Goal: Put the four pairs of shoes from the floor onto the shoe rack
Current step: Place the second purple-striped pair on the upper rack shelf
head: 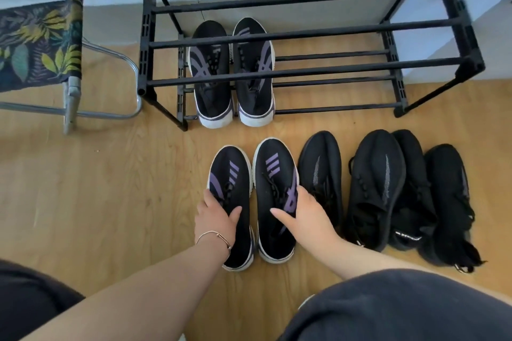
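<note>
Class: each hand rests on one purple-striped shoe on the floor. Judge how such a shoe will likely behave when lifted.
The right shoe has a knit-looking upper, so it probably yields under the right hand. Its thick white sole likely stays stiff. It seems light, and flat-soled, so unlikely to roll.

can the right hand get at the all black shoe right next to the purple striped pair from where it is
Probably yes. The right hand rests on the right purple-striped shoe, and the nearest all-black shoe lies directly beside it on the floor, with nothing on top of it or between them.
</note>
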Demonstrator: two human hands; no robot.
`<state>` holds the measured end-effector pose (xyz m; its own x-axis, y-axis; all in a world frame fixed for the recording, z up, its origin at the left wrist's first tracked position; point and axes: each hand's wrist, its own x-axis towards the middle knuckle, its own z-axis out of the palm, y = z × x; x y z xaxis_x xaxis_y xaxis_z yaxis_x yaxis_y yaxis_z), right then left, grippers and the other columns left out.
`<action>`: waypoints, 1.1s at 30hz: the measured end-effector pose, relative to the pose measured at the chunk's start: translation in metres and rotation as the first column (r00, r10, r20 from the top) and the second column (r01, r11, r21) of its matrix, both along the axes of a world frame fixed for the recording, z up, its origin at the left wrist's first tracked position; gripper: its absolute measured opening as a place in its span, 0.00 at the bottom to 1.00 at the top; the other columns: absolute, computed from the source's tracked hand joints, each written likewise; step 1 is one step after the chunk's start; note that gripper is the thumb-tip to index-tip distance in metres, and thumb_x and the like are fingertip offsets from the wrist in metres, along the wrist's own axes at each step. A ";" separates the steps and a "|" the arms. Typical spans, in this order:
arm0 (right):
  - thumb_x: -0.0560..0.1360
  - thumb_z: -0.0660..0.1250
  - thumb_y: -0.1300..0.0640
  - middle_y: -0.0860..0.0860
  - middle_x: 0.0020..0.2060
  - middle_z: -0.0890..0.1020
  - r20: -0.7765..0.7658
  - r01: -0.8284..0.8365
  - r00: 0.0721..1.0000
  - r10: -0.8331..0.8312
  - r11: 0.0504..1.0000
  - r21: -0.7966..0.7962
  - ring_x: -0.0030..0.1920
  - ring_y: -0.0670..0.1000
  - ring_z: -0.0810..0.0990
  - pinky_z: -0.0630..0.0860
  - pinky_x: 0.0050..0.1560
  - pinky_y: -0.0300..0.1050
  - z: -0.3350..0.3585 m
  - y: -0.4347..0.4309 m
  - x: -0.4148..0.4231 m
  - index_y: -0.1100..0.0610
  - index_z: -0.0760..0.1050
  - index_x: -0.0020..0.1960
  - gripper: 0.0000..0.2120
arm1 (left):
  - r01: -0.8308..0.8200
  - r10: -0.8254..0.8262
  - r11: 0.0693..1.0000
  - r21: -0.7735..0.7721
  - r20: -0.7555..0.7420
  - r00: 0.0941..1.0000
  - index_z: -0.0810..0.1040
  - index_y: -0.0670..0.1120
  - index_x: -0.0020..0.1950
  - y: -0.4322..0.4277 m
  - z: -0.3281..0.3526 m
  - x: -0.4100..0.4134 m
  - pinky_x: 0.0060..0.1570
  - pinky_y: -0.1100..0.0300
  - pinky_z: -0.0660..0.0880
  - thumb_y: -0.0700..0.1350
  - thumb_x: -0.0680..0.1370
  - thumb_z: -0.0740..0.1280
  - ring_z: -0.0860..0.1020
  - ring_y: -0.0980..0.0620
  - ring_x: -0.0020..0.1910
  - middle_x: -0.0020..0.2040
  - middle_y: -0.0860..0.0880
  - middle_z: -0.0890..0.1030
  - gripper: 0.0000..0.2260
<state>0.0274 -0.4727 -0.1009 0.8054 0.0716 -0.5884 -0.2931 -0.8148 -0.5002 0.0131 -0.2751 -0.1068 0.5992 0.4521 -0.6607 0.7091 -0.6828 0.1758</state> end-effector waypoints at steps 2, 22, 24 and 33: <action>0.75 0.69 0.39 0.53 0.61 0.79 -0.032 0.057 0.998 -0.056 0.998 0.029 0.61 0.52 0.78 0.76 0.56 0.42 -0.001 0.003 0.004 0.59 0.67 0.71 0.34 | -0.099 0.100 0.994 -0.046 0.001 0.995 0.62 0.43 0.76 0.006 -0.003 0.003 0.62 0.45 0.75 0.58 0.75 0.73 0.75 0.38 0.64 0.67 0.40 0.74 0.37; 0.74 0.73 0.56 0.56 0.38 0.81 -0.253 0.405 0.896 -0.365 0.905 0.130 0.34 0.51 0.76 0.76 0.34 0.44 0.011 0.000 0.036 0.62 0.81 0.52 0.11 | -0.407 0.442 0.824 -0.394 -0.002 0.897 0.73 0.50 0.73 0.047 0.005 0.009 0.57 0.51 0.79 0.59 0.75 0.71 0.82 0.46 0.55 0.59 0.48 0.82 0.29; 0.74 0.74 0.57 0.57 0.38 0.80 -0.267 0.419 0.887 -0.375 0.898 0.131 0.34 0.52 0.75 0.74 0.33 0.44 0.012 -0.001 0.037 0.66 0.81 0.54 0.13 | -0.423 0.460 0.809 -0.408 -0.006 0.888 0.76 0.48 0.71 0.050 0.004 0.009 0.59 0.49 0.80 0.57 0.75 0.73 0.83 0.45 0.52 0.56 0.46 0.84 0.27; 0.74 0.75 0.60 0.55 0.45 0.81 -0.303 0.438 0.870 -0.388 0.891 0.117 0.40 0.51 0.79 0.76 0.34 0.40 0.025 -0.001 0.043 0.60 0.74 0.69 0.24 | -0.372 0.409 0.819 -0.436 -0.009 0.912 0.83 0.50 0.62 0.069 -0.001 0.015 0.54 0.49 0.83 0.58 0.69 0.75 0.86 0.47 0.48 0.48 0.50 0.87 0.24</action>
